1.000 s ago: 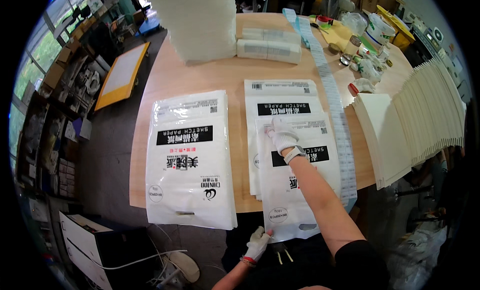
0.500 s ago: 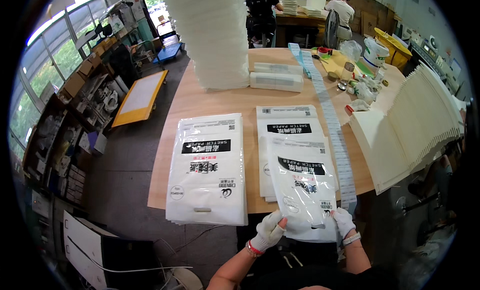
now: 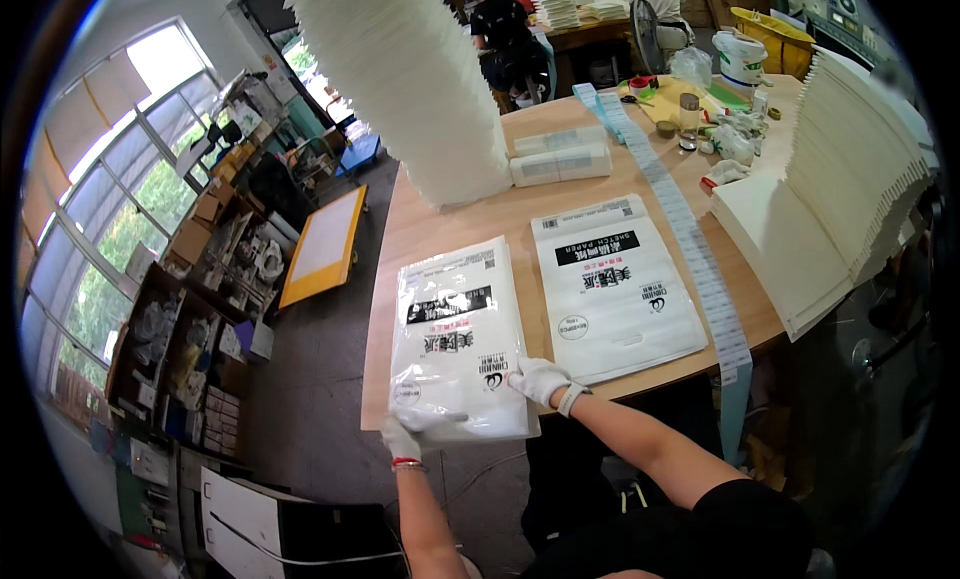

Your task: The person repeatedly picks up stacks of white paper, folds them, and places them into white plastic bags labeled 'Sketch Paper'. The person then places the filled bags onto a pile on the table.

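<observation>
My two hands, in white gloves, are at the near end of the left stack of printed plastic bags [image 3: 462, 364], which reaches the table's front edge. My left hand [image 3: 404, 435] grips the top bag's near left corner, some of its fingers blurred behind the glossy plastic. On the bag's right edge, near the corner, my right hand [image 3: 541, 381] is closed with its fingertips on the plastic. The bag is white with a black band and dark print. A second stack of similar bags [image 3: 640, 324] lies untouched to the right, showing an oval handle slot.
A tall stack of white sheets [image 3: 410, 89] stands behind, beside two wrapped packs [image 3: 562, 166]. A label strip [image 3: 685, 224] runs along the right; beyond it are fanned white sheets [image 3: 840, 179], a glass jar [image 3: 689, 119] and a white bucket [image 3: 740, 57]. People sit at the back.
Both hands have moved left with the bag, from above the right stack to the left stack. The right stack now lies uncovered. My view has turned left.
</observation>
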`<control>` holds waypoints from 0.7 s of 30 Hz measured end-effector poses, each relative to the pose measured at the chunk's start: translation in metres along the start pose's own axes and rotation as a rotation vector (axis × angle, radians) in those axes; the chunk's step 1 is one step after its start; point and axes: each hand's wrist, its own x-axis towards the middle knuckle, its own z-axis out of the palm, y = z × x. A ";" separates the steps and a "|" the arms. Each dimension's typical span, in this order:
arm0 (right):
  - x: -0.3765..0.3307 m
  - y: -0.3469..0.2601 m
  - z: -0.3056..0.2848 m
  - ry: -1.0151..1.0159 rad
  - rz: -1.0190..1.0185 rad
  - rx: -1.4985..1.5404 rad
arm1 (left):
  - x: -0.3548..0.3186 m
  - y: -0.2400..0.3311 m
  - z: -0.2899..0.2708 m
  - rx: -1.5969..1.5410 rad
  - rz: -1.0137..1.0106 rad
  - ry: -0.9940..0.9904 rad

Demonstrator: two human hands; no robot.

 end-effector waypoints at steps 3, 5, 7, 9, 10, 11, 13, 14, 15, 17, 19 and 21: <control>-0.001 0.011 -0.014 0.051 -0.005 0.007 | -0.005 0.003 0.017 0.033 0.013 0.040; -0.013 0.031 -0.016 0.124 0.045 0.015 | -0.007 -0.023 -0.005 -0.061 -0.029 -0.044; -0.040 0.062 -0.042 0.149 -0.104 0.177 | -0.016 -0.036 0.003 -0.255 -0.110 -0.053; -0.081 0.114 -0.081 0.282 -0.179 0.036 | -0.077 -0.019 0.018 -0.258 -0.116 0.243; -0.105 0.132 -0.117 0.343 -0.224 -0.163 | -0.094 -0.032 0.008 -0.205 -0.099 0.464; -0.130 0.154 -0.147 0.384 -0.100 -0.147 | -0.110 -0.047 -0.004 -0.103 -0.165 0.331; -0.175 0.175 -0.228 0.499 0.338 -0.444 | -0.129 -0.105 -0.042 0.111 -0.168 0.147; -0.201 0.205 -0.255 0.664 0.328 -0.733 | -0.129 -0.143 -0.052 0.223 -0.104 0.078; -0.224 0.231 -0.283 0.728 0.335 -0.822 | -0.129 -0.181 -0.060 0.330 -0.036 0.014; -0.266 0.272 -0.322 0.722 0.395 -0.886 | -0.188 -0.101 0.019 0.418 -0.243 -0.189; -0.269 0.292 -0.343 0.584 0.381 -0.780 | -0.212 -0.085 0.041 0.711 -0.102 -0.548; -0.270 0.298 -0.344 0.545 0.329 -0.841 | -0.237 -0.078 0.074 0.317 -0.218 -0.636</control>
